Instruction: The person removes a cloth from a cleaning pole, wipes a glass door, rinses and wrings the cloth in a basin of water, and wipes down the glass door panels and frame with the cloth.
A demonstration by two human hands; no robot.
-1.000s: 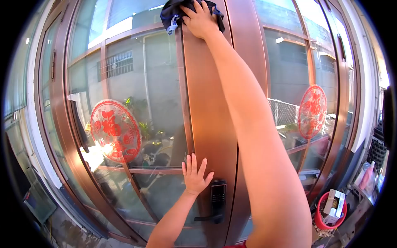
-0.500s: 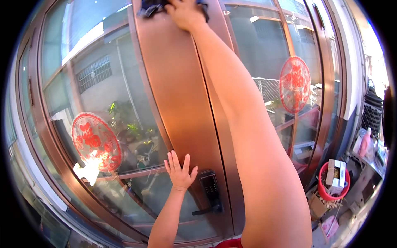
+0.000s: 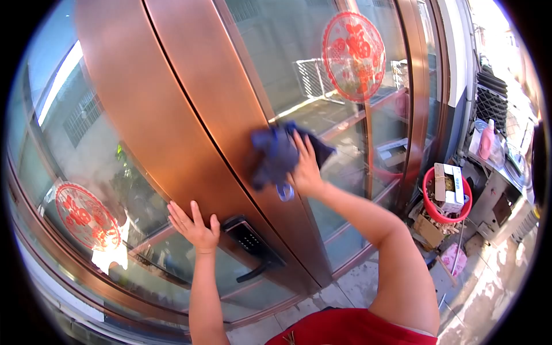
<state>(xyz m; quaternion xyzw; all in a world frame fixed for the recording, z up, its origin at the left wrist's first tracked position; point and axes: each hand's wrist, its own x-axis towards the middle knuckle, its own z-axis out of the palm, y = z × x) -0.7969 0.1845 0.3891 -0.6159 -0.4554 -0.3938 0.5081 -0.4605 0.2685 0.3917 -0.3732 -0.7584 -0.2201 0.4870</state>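
Obstacle beside left hand: door lock

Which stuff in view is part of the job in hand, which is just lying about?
In the job:
- dark blue cloth, under the right hand
- brown metal double door, with the left hand against it

Apparently just lying about:
- red tub
- white carton in the tub
- pink bottle

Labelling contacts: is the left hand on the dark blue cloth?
No, the left hand lies against the copper-coloured metal door; the right hand touches the cloth.
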